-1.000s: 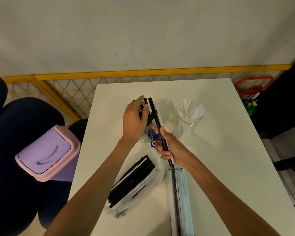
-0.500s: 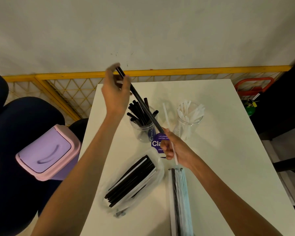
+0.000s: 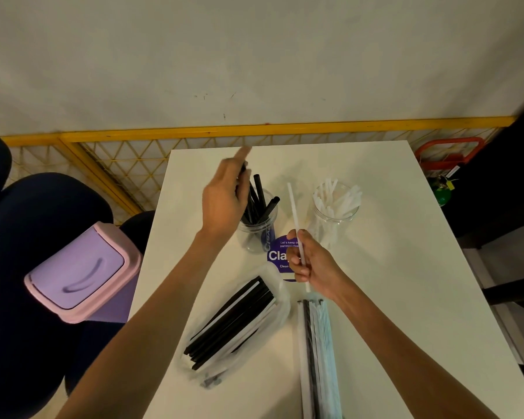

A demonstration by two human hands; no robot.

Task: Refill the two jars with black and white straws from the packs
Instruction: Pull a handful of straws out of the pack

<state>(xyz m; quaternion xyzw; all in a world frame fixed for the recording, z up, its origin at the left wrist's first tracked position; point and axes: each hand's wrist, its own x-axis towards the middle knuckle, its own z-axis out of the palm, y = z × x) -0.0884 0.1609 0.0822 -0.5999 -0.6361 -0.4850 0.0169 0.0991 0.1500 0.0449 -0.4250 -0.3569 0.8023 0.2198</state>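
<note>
Possibly topples black-straw jar (image 3: 256,237), frame centre, via blurred left hand (image 3: 224,201), grip unreadable; white straw (image 3: 292,204) pinched in right hand (image 3: 310,261).

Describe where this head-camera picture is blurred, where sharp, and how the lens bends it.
Head view: the left hand is motion-blurred, its fingertips smeared above the jar of black straws; the right hand and its white straw are sharp; the wide lens bows the yellow railing and splays the table edges.
</note>
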